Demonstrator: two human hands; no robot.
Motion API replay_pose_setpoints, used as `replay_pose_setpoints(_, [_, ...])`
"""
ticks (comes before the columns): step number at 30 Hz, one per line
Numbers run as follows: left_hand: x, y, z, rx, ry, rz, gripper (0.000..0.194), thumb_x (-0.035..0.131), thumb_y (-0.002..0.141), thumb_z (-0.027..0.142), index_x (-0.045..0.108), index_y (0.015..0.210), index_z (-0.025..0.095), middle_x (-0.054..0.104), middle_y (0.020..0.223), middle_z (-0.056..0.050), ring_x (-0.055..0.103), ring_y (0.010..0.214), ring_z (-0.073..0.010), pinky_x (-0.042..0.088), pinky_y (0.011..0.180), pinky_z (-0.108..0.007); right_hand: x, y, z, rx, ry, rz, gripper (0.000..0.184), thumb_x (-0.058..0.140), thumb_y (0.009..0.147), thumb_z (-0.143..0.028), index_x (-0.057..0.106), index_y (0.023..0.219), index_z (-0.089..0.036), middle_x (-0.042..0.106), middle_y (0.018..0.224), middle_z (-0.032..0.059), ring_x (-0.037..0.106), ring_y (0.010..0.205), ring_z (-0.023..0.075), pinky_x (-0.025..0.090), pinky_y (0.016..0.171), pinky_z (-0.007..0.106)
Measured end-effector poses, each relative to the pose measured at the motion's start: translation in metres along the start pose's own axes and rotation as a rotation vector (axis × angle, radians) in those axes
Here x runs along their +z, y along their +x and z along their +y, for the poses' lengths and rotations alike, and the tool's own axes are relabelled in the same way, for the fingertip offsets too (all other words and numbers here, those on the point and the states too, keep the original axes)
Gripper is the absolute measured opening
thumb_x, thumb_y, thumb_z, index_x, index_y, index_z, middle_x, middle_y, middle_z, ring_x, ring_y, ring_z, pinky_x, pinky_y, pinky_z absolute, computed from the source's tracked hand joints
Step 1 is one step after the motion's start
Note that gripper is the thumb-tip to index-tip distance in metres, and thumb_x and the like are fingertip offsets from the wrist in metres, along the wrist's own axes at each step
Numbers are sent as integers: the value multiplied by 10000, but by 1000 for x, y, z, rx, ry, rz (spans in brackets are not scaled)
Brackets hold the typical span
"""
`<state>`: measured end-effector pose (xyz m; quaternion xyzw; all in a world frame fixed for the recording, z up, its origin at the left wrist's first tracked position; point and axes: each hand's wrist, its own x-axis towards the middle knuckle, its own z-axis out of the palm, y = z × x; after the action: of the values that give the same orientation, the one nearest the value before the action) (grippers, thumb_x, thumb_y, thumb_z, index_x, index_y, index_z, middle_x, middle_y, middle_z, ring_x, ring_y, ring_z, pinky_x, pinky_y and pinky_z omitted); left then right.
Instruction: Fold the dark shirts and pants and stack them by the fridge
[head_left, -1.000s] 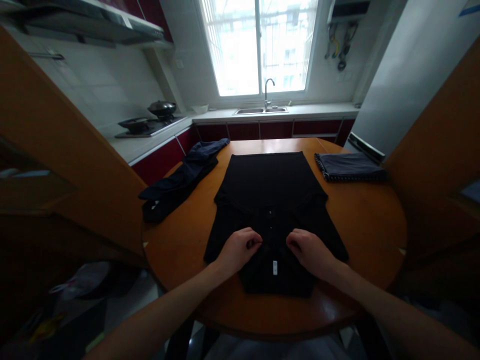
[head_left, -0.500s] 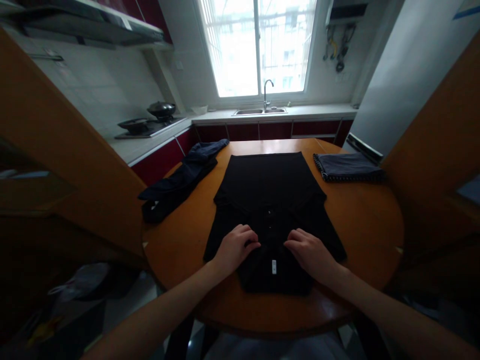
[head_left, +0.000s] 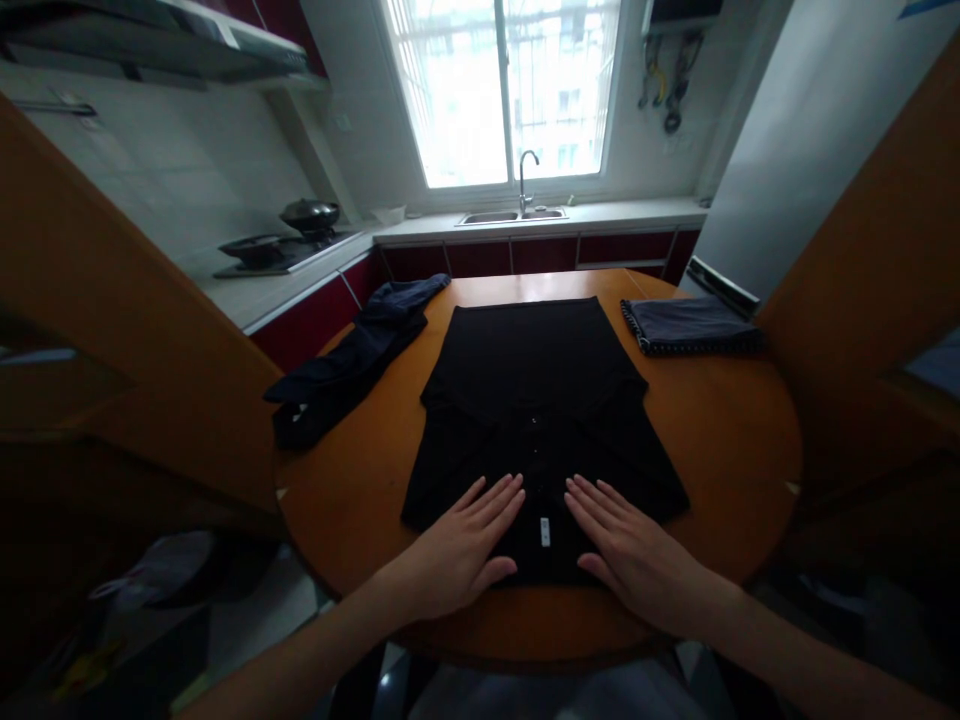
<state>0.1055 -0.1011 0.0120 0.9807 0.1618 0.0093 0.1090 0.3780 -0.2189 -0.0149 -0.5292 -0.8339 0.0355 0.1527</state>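
Note:
A black polo shirt (head_left: 536, 360) lies spread flat on the round wooden table (head_left: 727, 450), its collar end towards me. Small buttons run down its middle, and a white label (head_left: 545, 532) shows near the collar. My left hand (head_left: 465, 550) rests flat on the collar area left of the label, fingers stretched out. On the label's other side, my right hand (head_left: 630, 550) lies flat on the cloth too, its fingers straight and thumb apart. Neither hand grips the fabric.
Dark blue clothing (head_left: 367, 350) lies along the table's left edge. A folded grey-blue cloth with a dotted border (head_left: 690, 325) sits at the right. Beyond the table are a counter with a sink (head_left: 517, 215) and a stove with pans (head_left: 307, 215).
Both hands have gone from pinching the collar area to lying flat with fingers extended, slightly nearer me. The shirt stays in place; the view has shifted slightly.

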Motion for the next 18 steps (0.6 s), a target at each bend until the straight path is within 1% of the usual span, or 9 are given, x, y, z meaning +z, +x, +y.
replay_pose_setpoints(2, [3,-2,0,-9,-36,-2,823,526,982,501,78,1613,221,138,1663,-113,161,1528,-274,135,1241,-476,2,-4,1,-5,43,-35,696,562,947,-266,286,1565,-105,259,1629,149,219,1512,267,266,1227,456])
replay_pose_setpoints(4, [4,-3,-1,-14,-64,10,920,557,934,596,59,1615,230,121,1665,-115,154,1528,-291,112,1243,-484,1,-7,3,-3,88,-61,794,602,927,-332,215,1588,-123,199,1645,144,171,1523,276,232,1237,474])
replay_pose_setpoints(8, [5,-6,-5,5,-103,10,1069,585,838,735,55,1616,229,116,1661,-132,152,1524,-330,82,1240,-509,-5,-11,5,5,149,-111,1004,703,840,-487,146,1602,-146,149,1655,141,130,1528,296,161,1251,490])
replay_pose_setpoints(10, [5,-9,-8,13,-117,-3,1080,588,827,747,55,1616,237,120,1661,-127,159,1523,-327,91,1241,-505,-7,-12,6,7,162,-134,1038,719,819,-515,140,1604,-158,148,1655,136,128,1529,295,132,1254,492])
replay_pose_setpoints(14, [3,-14,-11,1,-131,-40,1124,624,796,753,44,1615,246,109,1666,-110,158,1527,-302,108,1248,-471,-13,-12,8,7,175,-188,1062,736,800,-514,134,1605,-170,126,1660,129,101,1533,290,93,1255,496])
replay_pose_setpoints(18, [-1,-14,-11,-21,-166,-56,1190,694,737,748,55,1614,256,102,1667,-106,155,1525,-316,123,1246,-483,-18,-11,12,-16,193,-229,1074,743,789,-512,131,1605,-174,108,1662,134,91,1534,295,62,1253,509])
